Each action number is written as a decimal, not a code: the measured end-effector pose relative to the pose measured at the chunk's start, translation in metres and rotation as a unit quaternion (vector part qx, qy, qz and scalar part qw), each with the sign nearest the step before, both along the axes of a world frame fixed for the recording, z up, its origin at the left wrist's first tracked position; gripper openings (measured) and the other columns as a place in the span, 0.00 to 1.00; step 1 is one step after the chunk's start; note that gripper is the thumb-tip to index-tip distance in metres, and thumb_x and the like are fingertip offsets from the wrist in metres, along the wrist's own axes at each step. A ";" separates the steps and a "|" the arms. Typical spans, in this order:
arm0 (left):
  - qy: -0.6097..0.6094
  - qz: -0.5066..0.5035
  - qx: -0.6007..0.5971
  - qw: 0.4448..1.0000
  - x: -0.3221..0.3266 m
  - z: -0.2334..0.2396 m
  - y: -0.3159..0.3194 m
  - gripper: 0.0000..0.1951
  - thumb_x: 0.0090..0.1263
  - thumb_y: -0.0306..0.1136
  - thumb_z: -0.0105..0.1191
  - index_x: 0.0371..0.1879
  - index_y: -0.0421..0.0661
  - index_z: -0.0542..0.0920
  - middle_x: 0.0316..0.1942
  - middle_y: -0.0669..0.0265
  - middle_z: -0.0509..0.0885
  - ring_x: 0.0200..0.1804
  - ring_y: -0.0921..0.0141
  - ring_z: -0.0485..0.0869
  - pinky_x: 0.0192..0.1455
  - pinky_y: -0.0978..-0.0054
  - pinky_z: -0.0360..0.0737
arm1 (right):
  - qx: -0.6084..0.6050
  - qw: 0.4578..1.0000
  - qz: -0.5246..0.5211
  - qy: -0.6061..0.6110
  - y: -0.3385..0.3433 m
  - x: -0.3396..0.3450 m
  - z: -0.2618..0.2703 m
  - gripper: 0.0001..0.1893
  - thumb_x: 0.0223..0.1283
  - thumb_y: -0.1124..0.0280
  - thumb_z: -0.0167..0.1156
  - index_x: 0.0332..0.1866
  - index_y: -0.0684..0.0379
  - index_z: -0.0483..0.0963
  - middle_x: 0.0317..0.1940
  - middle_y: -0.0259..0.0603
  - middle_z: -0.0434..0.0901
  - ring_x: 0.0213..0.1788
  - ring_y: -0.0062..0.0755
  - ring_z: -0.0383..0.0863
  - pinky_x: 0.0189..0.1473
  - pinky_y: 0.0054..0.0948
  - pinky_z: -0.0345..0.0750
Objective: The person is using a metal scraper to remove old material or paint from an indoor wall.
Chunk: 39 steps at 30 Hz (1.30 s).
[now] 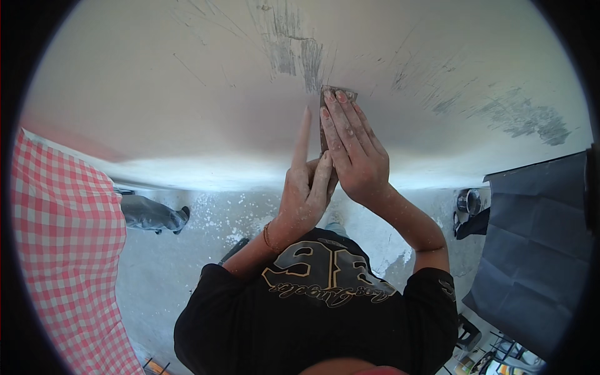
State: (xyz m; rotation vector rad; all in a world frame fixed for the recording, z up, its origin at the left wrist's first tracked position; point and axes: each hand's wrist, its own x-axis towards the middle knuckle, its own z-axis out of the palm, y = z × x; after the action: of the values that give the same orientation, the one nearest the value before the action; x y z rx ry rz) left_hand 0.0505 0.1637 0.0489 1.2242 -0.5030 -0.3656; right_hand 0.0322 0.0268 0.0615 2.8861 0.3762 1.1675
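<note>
A dark, flat tool with a straight edge point(324, 136), perhaps a scraper or a sanding block, lies against the pale wall point(225, 112). My right hand point(358, 140) rests on its face, fingers together and pointing up, covering most of it. Below, my left hand point(307, 187) grips the lower end, where the tool is mostly hidden. Its index finger stretches up beside the tool's left side. White dust coats both hands. Just above the tool, dark grey streaks point(311, 61) mark the wall.
More grey patches point(539, 117) spread across the wall at right. A red-and-white checked cloth point(70, 234) hangs at left, and a dark sheet point(529, 243) hangs at right. A bucket point(468, 201) and a dark bundle point(152, 213) sit on the white-spattered floor point(154, 276).
</note>
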 end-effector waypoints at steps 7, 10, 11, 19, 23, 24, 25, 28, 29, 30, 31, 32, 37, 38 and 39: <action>-0.130 -0.020 0.079 0.988 0.016 -0.008 0.001 0.31 0.80 0.25 0.31 0.81 0.38 0.43 0.31 0.67 0.81 0.21 0.85 0.70 0.23 0.85 0.70 | -0.010 1.000 -0.015 0.007 0.003 0.003 0.000 0.23 0.67 0.74 0.55 0.65 0.72 0.73 0.71 0.57 0.70 0.75 0.52 0.67 0.74 0.48 0.68; -0.201 0.006 0.073 0.977 0.021 -0.017 -0.004 0.31 0.81 0.27 0.33 0.81 0.36 0.43 0.31 0.64 0.82 0.24 0.83 0.73 0.27 0.83 0.73 | -0.016 0.999 -0.028 0.008 0.003 0.003 -0.002 0.23 0.67 0.74 0.54 0.65 0.72 0.72 0.71 0.58 0.69 0.75 0.52 0.67 0.74 0.49 0.68; -0.218 0.007 0.077 0.973 0.023 -0.017 -0.005 0.31 0.83 0.28 0.35 0.80 0.35 0.42 0.30 0.60 0.83 0.27 0.80 0.76 0.30 0.81 0.75 | -0.022 0.999 -0.035 0.008 0.002 0.003 -0.002 0.23 0.67 0.74 0.53 0.65 0.73 0.72 0.71 0.58 0.69 0.75 0.52 0.67 0.74 0.49 0.68; -0.008 0.005 0.040 0.999 0.020 0.003 0.002 0.16 0.84 0.32 0.39 0.56 0.35 0.78 0.37 0.64 0.85 0.23 0.80 0.73 0.27 0.82 0.71 | 0.339 0.934 -0.015 -0.112 0.015 -0.039 -0.018 0.15 0.66 0.80 0.55 0.57 0.67 0.77 0.55 0.50 0.77 0.56 0.46 0.80 0.60 0.36 0.76; -0.148 0.010 0.076 0.986 0.026 -0.006 -0.005 0.21 0.86 0.36 0.35 0.53 0.31 0.80 0.64 0.49 0.79 0.26 0.83 0.78 0.30 0.83 0.76 | 0.707 0.684 0.134 0.119 0.031 -0.048 -0.024 0.11 0.74 0.76 0.47 0.55 0.65 0.71 0.48 0.43 0.77 0.47 0.24 0.75 0.51 0.25 0.73; -0.156 -0.014 0.047 0.986 0.025 -0.006 -0.009 0.21 0.86 0.36 0.35 0.55 0.31 0.80 0.63 0.49 0.79 0.33 0.79 0.81 0.37 0.80 0.79 | 0.681 0.710 0.138 0.115 0.035 -0.043 -0.026 0.11 0.77 0.74 0.43 0.53 0.65 0.71 0.45 0.39 0.78 0.43 0.18 0.73 0.47 0.23 0.72; -0.164 -0.038 0.019 0.986 0.023 -0.004 -0.011 0.22 0.86 0.36 0.35 0.57 0.31 0.80 0.63 0.49 0.79 0.41 0.75 0.84 0.44 0.76 0.82 | 0.683 0.709 0.137 0.110 0.034 -0.044 -0.026 0.11 0.77 0.74 0.43 0.53 0.65 0.71 0.45 0.39 0.78 0.43 0.18 0.73 0.47 0.23 0.72; -0.089 -0.093 0.077 0.989 0.022 0.009 -0.008 0.22 0.86 0.35 0.35 0.65 0.30 0.72 0.64 0.48 0.78 0.58 0.68 0.81 0.60 0.69 0.78 | 0.773 0.581 0.168 0.188 0.022 -0.048 -0.022 0.10 0.77 0.74 0.45 0.54 0.64 0.71 0.39 0.32 0.77 0.43 0.15 0.73 0.48 0.21 0.72; -0.116 -0.107 0.131 0.979 0.024 0.011 -0.008 0.23 0.86 0.35 0.34 0.70 0.29 0.67 0.64 0.47 0.77 0.59 0.68 0.80 0.61 0.68 0.78 | 0.773 0.582 0.169 0.186 0.019 -0.046 -0.022 0.10 0.77 0.74 0.45 0.54 0.64 0.71 0.39 0.32 0.77 0.43 0.15 0.73 0.48 0.21 0.72; -0.117 -0.105 0.132 0.979 0.020 0.013 -0.011 0.23 0.86 0.35 0.34 0.70 0.29 0.67 0.64 0.47 0.77 0.59 0.68 0.80 0.61 0.68 0.78 | 0.766 0.598 0.176 0.161 0.017 -0.044 -0.021 0.10 0.77 0.74 0.45 0.54 0.63 0.71 0.39 0.32 0.76 0.42 0.15 0.73 0.48 0.20 0.72; -0.165 -0.055 0.131 0.976 0.016 0.015 -0.015 0.26 0.84 0.35 0.35 0.73 0.29 0.60 0.68 0.44 0.73 0.63 0.63 0.78 0.65 0.64 0.75 | 0.757 0.612 0.182 0.137 0.015 -0.044 -0.021 0.09 0.77 0.74 0.45 0.54 0.63 0.71 0.38 0.32 0.76 0.42 0.14 0.73 0.47 0.20 0.72; -0.212 -0.005 0.129 0.969 0.013 0.016 -0.017 0.30 0.82 0.36 0.36 0.77 0.29 0.52 0.71 0.41 0.68 0.68 0.58 0.75 0.68 0.60 0.73 | 0.757 0.611 0.184 0.138 0.015 -0.045 -0.021 0.09 0.77 0.74 0.45 0.54 0.63 0.71 0.38 0.32 0.76 0.42 0.14 0.73 0.47 0.20 0.72; -0.457 0.021 0.225 0.860 0.011 0.001 -0.014 0.47 0.72 0.50 0.50 0.75 0.22 0.46 0.78 0.31 0.45 0.80 0.40 0.51 0.79 0.50 0.57 | 0.762 0.606 0.175 0.145 0.009 -0.047 -0.020 0.10 0.76 0.72 0.45 0.55 0.62 0.69 0.40 0.29 0.74 0.38 0.11 0.69 0.40 0.18 0.70; -0.463 0.025 0.239 0.853 0.009 -0.001 -0.014 0.49 0.73 0.55 0.49 0.75 0.22 0.47 0.78 0.31 0.45 0.80 0.40 0.49 0.80 0.49 0.54 | 0.761 0.607 0.170 0.153 0.006 -0.046 -0.019 0.10 0.76 0.71 0.45 0.55 0.62 0.69 0.39 0.29 0.74 0.37 0.11 0.68 0.39 0.18 0.70; -0.469 0.030 0.254 0.846 0.008 -0.002 -0.015 0.51 0.73 0.59 0.49 0.75 0.22 0.47 0.78 0.31 0.45 0.81 0.40 0.48 0.80 0.47 0.52 | 0.762 0.606 0.171 0.154 0.005 -0.043 -0.018 0.10 0.76 0.71 0.45 0.55 0.62 0.69 0.39 0.29 0.74 0.37 0.11 0.68 0.39 0.18 0.70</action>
State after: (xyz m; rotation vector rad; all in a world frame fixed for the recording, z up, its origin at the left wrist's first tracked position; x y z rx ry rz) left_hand 0.0581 0.1490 0.0464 1.9170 -1.2593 0.2170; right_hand -0.0111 0.0313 0.0439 4.7161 -0.4222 1.3917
